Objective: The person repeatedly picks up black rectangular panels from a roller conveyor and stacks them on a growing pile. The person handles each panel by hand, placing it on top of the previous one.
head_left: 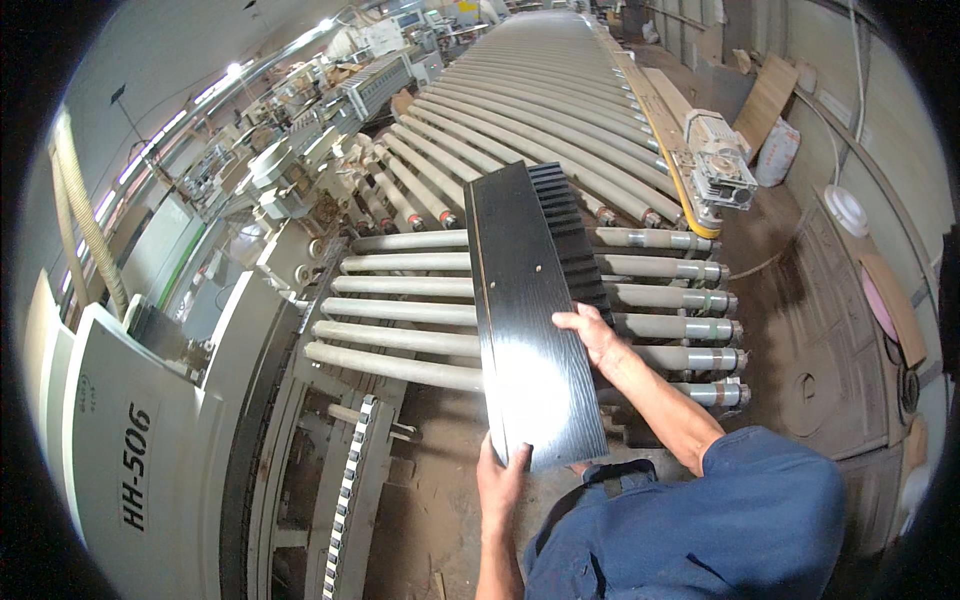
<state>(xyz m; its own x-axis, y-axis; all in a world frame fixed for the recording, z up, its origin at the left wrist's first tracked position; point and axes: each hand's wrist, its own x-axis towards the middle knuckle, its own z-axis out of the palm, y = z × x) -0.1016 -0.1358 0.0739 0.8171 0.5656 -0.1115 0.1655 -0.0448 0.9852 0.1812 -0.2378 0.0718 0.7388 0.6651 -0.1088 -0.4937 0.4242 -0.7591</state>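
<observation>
Head view: stack of dark panels (pixel 530 310) on roller conveyor (pixel 400 340), long axis running away from body. Left hand (pixel 500 480) fingers clamp near bottom corner; right hand (pixel 590 335) fingers curl over right edge, mid-length.

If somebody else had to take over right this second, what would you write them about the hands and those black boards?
Left hand: grips the near end of the stack of black panels, thumb on top.
Right hand: holds the stack's right edge, partway along.
Stack: its far part lies over the grey rollers of the roller conveyor; its near end sticks out past the last roller, towards the person.
Done: the stack is gripped with both hands.
Left: it is neither fully on the rollers nor lifted off them.
</observation>
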